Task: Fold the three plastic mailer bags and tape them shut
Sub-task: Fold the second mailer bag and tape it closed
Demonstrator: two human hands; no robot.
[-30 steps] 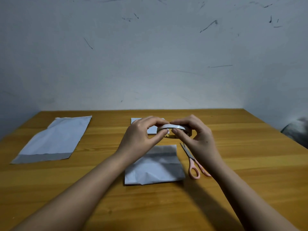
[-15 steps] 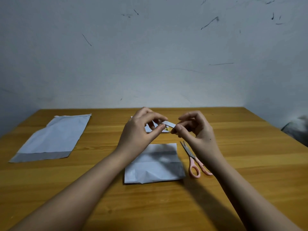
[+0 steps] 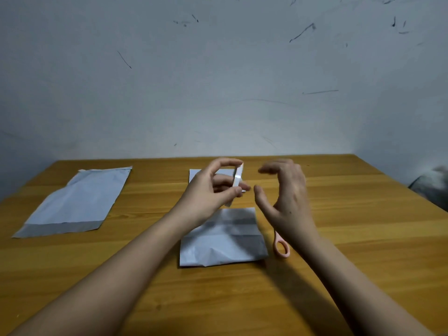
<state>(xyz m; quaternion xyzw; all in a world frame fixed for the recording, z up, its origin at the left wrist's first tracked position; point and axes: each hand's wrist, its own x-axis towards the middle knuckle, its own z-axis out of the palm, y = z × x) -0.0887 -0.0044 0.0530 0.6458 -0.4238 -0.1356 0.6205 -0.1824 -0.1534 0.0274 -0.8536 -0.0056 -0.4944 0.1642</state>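
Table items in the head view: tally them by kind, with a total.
Mailer bags: 3: flat bag, folded bag, far bag partly behind the left hand
Tape roll: 1, in that hand
Scissors: 1, pink, partly hidden
Total: 5

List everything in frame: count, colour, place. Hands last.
unfolded mailer bag: 1, pale grey-white, flat on the table's left side
folded mailer bag: 1, pale grey-white, table centre, near the person
second folded mailer bag: 1, white, far centre, mostly hidden behind the left hand
tape roll: 1, white, held edge-on above the table
scissors: 1, pink handle, right of the near folded bag, partly hidden
table: 1, wooden
wall: 1, grey-white, scuffed
left hand: pinches the tape roll
right hand: open, beside the roll, holding nothing
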